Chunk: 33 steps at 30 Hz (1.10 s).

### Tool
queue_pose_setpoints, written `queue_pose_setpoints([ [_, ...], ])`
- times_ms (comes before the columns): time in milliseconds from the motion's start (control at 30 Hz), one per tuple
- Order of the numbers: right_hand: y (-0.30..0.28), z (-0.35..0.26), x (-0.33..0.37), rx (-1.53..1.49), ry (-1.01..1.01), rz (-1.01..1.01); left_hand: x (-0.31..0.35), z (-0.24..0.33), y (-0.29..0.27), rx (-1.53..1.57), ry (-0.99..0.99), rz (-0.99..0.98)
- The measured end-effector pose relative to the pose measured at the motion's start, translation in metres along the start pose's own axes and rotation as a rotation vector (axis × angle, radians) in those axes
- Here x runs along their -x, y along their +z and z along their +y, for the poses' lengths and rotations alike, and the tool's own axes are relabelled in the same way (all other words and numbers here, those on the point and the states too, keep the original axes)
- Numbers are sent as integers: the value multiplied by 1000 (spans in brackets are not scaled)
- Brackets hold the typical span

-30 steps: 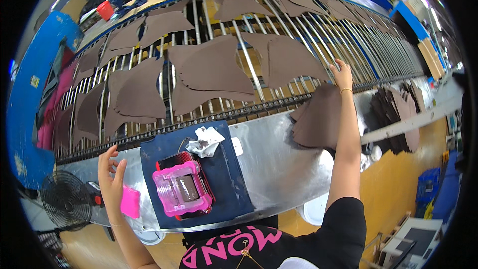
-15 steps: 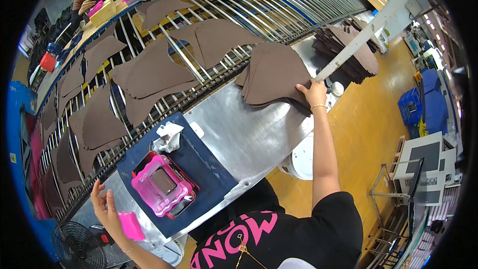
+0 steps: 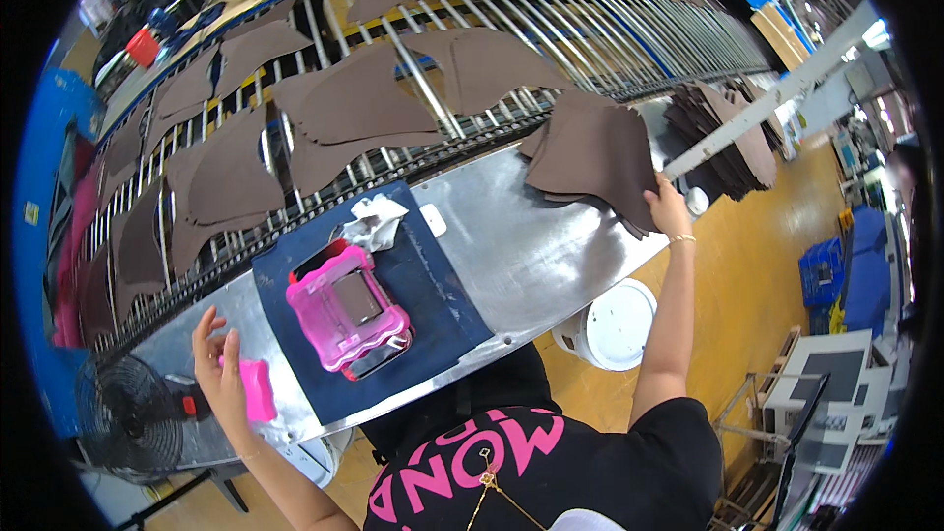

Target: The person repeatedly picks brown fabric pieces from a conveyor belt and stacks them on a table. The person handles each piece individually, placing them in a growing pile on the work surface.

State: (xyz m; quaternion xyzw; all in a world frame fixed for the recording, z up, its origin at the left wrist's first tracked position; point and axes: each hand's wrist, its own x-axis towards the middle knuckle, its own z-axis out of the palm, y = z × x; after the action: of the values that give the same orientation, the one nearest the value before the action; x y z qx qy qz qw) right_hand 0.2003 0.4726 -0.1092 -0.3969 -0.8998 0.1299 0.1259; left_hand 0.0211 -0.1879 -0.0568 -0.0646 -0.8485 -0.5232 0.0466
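At the right, my right hand is closed on the edge of a brown cut sheet, at the right end of a fanned stack of such sheets on the metal table. Whether it grips one sheet or several cannot be told. Over the table's left part, my left hand is raised with fingers apart and holds nothing. Just beside it lies a pink lid. A pink scalloped box with a dark rectangular block inside stands on a dark blue mat.
Beyond the table runs a roller conveyor carrying several brown pieces. Another dark stack lies right, beside a slanted white post. A crumpled white tissue, a black fan and a white bucket are nearby.
The view has shifted. My right hand has closed round the stack's right edge, and the sheet there now bends up at its side. My left hand remains open near the pink lid.
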Motion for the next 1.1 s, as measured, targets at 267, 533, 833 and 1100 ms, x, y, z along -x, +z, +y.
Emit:
queue_pose_setpoints([
  [267, -93, -159, 42, -879, -448, 27, -14, 64, 39, 103, 113, -69],
  [533, -42, -321, 110, -1292, -739, -169, -21, 93, 30, 462, -5, -104],
  [833, 17, -373, 150, -1032, -983, -513, 14, 65, -83, 6, 69, 327],
  [1100, 23, -374, 152, -799, -1028, -492, 29, 59, -84, 51, 28, 298],
])
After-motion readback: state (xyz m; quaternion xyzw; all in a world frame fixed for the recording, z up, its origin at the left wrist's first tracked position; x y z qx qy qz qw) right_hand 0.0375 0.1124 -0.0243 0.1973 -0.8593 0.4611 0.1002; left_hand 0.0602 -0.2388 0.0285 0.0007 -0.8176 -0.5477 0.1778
